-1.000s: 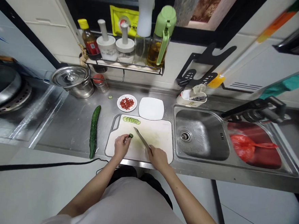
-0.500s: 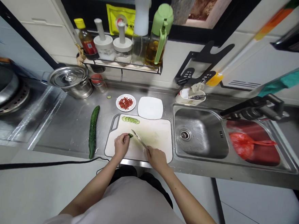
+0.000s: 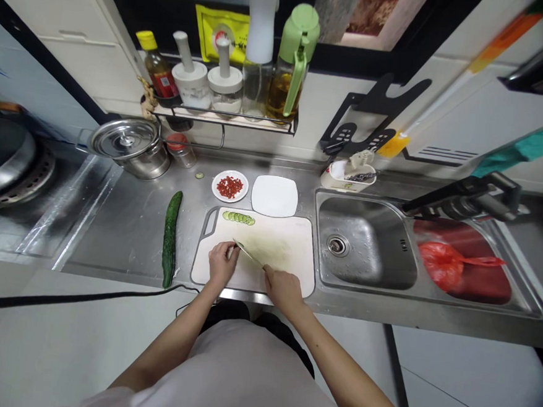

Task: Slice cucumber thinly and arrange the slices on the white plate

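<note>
My left hand (image 3: 221, 262) rests curled on the white cutting board (image 3: 287, 248), fingers closed over a small cucumber end that is now hidden. My right hand (image 3: 283, 287) grips the handle of a knife (image 3: 248, 254), whose blade slants up-left and touches the left fingertips. A row of cucumber slices (image 3: 238, 217) lies along the board's far edge. A whole cucumber (image 3: 170, 237) lies on the steel counter left of the board.
Behind the board stand a small dish of chopped red chilli (image 3: 229, 186) and a bare white square plate (image 3: 274, 195). A lidded steel pot (image 3: 129, 145) sits far left. The sink (image 3: 365, 250) and a basin holding a red bag (image 3: 444, 265) are at right. A condiment rack (image 3: 227, 101) hangs above.
The knife blade has swung left and down to meet my left fingertips. The cucumber end, visible before, is now covered by my left fingers.
</note>
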Demonstrator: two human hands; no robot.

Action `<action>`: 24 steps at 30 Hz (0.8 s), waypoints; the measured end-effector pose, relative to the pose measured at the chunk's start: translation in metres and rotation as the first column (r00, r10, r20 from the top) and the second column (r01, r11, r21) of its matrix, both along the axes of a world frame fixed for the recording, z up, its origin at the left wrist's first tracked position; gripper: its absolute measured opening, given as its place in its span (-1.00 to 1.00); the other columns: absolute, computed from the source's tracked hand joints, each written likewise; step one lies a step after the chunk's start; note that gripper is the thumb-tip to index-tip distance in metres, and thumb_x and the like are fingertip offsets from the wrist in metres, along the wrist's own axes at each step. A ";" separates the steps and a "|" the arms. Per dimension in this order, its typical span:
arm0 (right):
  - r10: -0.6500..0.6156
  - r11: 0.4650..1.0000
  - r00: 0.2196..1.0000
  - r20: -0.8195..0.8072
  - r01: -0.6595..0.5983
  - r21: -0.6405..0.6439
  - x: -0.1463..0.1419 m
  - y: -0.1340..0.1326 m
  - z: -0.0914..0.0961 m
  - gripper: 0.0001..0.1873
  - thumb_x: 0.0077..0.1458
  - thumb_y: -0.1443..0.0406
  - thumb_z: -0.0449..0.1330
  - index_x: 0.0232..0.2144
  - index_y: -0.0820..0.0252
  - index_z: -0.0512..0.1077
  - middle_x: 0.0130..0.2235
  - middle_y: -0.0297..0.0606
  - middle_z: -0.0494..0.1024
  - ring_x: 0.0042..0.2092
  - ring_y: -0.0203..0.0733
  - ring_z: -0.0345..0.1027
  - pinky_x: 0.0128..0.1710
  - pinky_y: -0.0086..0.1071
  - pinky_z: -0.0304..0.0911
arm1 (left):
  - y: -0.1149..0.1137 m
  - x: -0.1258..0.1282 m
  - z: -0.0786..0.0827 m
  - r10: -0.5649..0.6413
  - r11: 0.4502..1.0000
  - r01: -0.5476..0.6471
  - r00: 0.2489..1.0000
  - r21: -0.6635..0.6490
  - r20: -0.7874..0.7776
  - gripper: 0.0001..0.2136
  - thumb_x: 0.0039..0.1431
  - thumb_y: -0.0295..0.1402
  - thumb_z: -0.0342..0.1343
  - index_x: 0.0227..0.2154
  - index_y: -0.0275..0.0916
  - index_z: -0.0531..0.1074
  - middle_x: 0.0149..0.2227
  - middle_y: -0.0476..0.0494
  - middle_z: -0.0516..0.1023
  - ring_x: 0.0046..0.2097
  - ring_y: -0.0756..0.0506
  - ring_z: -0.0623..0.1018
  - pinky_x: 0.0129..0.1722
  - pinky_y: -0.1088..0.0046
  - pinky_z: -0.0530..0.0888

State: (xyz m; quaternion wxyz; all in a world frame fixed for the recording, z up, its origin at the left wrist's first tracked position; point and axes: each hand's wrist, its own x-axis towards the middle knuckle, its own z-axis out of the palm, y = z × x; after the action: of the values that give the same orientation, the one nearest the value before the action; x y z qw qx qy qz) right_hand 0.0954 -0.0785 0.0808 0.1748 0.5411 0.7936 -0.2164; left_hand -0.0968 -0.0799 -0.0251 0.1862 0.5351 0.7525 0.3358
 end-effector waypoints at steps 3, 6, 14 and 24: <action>-0.050 0.999 0.999 -0.009 0.050 -0.017 0.005 0.000 0.001 -0.57 0.35 0.25 -0.18 0.12 0.09 0.33 -0.17 -0.12 0.61 -0.13 -0.08 0.49 -0.20 -0.34 0.18 | -0.001 0.002 0.003 -0.047 0.999 0.046 0.999 -0.029 -0.017 -0.82 0.14 -0.23 0.13 -0.27 -0.20 0.48 -0.27 -0.14 0.58 -0.18 -0.14 0.51 -0.11 0.30 0.35; -0.099 0.995 0.995 -0.013 0.099 -0.032 0.013 0.001 0.001 -0.56 0.35 0.24 -0.19 0.13 0.09 0.32 -0.16 -0.12 0.61 -0.12 -0.07 0.49 -0.20 -0.33 0.19 | 0.001 0.004 0.006 -0.058 0.997 0.060 0.998 -0.049 0.028 -0.82 0.13 -0.23 0.14 -0.25 -0.18 0.47 -0.29 -0.11 0.58 -0.21 -0.12 0.51 -0.09 0.29 0.36; -0.191 0.981 0.981 0.019 0.192 -0.037 0.032 0.006 -0.004 -0.54 0.35 0.17 -0.19 0.13 0.07 0.34 -0.16 -0.10 0.61 -0.10 -0.06 0.49 -0.19 -0.33 0.19 | 0.053 -0.030 -0.007 0.347 0.909 -0.406 0.863 0.096 0.368 -0.59 0.13 -0.26 0.10 0.05 -0.22 0.37 -0.16 -0.17 0.54 -0.25 -0.03 0.50 -0.16 0.41 0.44; -0.205 0.979 0.979 0.013 0.205 -0.009 0.036 0.013 -0.010 -0.49 0.35 0.16 -0.22 0.14 0.11 0.36 -0.17 -0.07 0.62 -0.09 -0.05 0.50 -0.15 -0.32 0.25 | 0.165 -0.101 -0.010 0.469 0.715 -0.693 0.573 0.093 0.672 -0.72 0.15 -0.43 0.04 -0.06 -0.25 0.40 -0.19 -0.17 0.53 -0.15 -0.01 0.54 -0.06 0.44 0.43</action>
State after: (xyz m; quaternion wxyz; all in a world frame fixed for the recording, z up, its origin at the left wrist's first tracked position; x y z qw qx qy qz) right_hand 0.1318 -0.0654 0.0707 0.1593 0.6205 0.7313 -0.2340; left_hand -0.1977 0.0850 -0.0352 0.1952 0.1394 0.7146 0.6572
